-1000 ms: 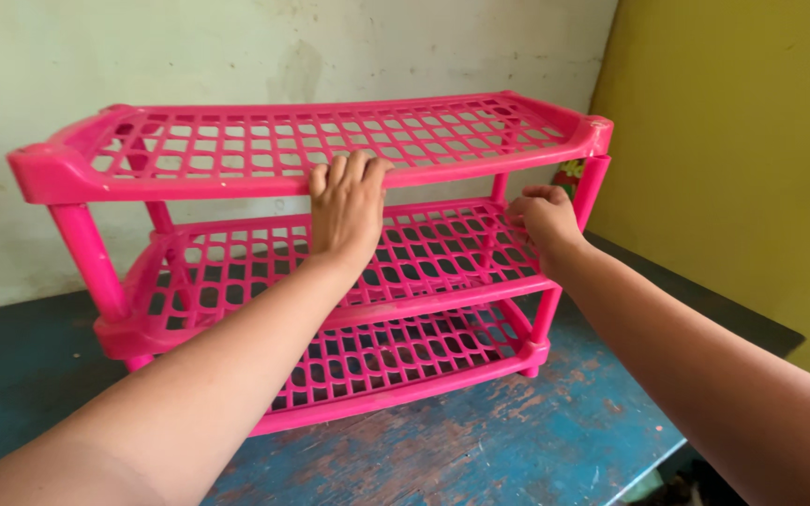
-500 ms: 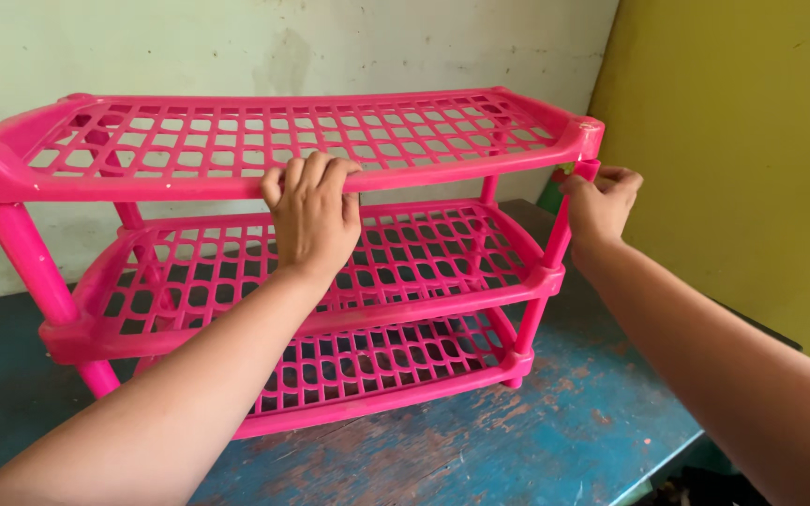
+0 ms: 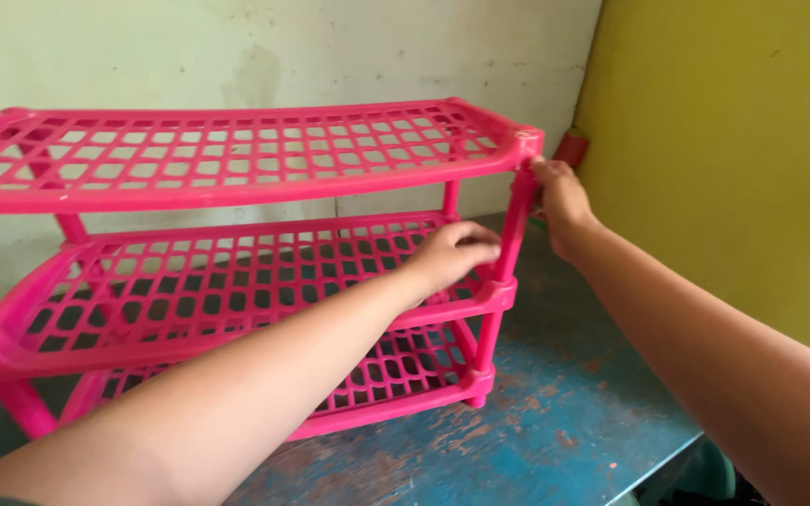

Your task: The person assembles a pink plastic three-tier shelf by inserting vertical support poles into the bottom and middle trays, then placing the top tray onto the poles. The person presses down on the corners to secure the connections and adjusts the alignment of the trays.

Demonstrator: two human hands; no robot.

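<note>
Since the frame half a second earlier, the left hand (image 3: 450, 255) had left the front rail of the top shelf and dropped to the right front corner of the middle shelf, while the right hand (image 3: 560, 201) had stayed at the upper right post; the view had also shifted right, so more of the rack's left end was lost. The pink three-tier plastic rack (image 3: 236, 159) stood on the blue table (image 3: 517, 440), close to the wall. Its left end was cut off by the picture edge, and the lower left leg was only partly in view. The left hand was curled over the middle shelf's front edge just beside the post (image 3: 510, 234); the fingertips were hidden behind the hand, so the firmness of the grip could not be judged. The right hand was clasped about the top of the post under the top shelf's corner, with its palm side turned away. A small red object (image 3: 571, 148) behind that corner was mostly hidden and could not be identified. The table surface was worn, with paint scraped to bare brown patches. The rear wall (image 3: 283, 47) was pale and stained; a yellow wall (image 3: 733, 141) stood to the right.
</note>
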